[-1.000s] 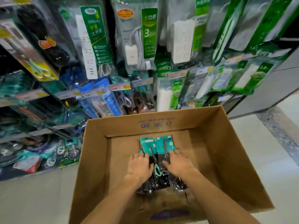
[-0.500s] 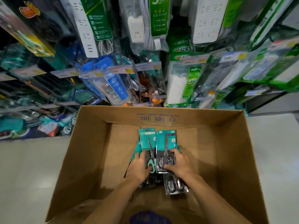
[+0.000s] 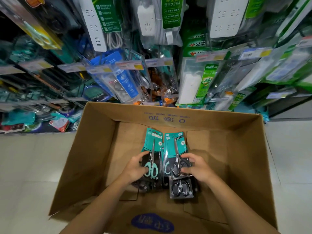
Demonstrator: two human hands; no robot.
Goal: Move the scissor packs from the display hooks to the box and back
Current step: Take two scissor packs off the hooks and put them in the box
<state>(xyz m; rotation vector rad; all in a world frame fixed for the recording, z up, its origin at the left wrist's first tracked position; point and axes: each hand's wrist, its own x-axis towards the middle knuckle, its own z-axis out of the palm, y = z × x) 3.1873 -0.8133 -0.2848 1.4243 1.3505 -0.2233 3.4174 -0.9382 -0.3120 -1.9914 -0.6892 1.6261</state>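
Several teal-and-black scissor packs lie stacked on the floor of an open cardboard box [image 3: 94, 149]. My left hand [image 3: 135, 168] grips a pack with teal-handled scissors [image 3: 152, 146], thumb across its front. My right hand [image 3: 195, 166] grips a pack with black-handled scissors [image 3: 175, 146] beside it. Another black-handled pack [image 3: 181, 188] lies below, partly under the right-hand pack. More packs sit hidden beneath the left one.
Display hooks [image 3: 128, 66] with price tags stand behind the box, crowded with power strips [image 3: 94, 22], blue packs [image 3: 125, 81] and green packs [image 3: 204, 81]. Pale tiled floor [image 3: 25, 166] lies on both sides of the box.
Both hands went from lying flat on the pile to gripping one pack each and lifting its upper end. The camera tilted down and closer to the box.
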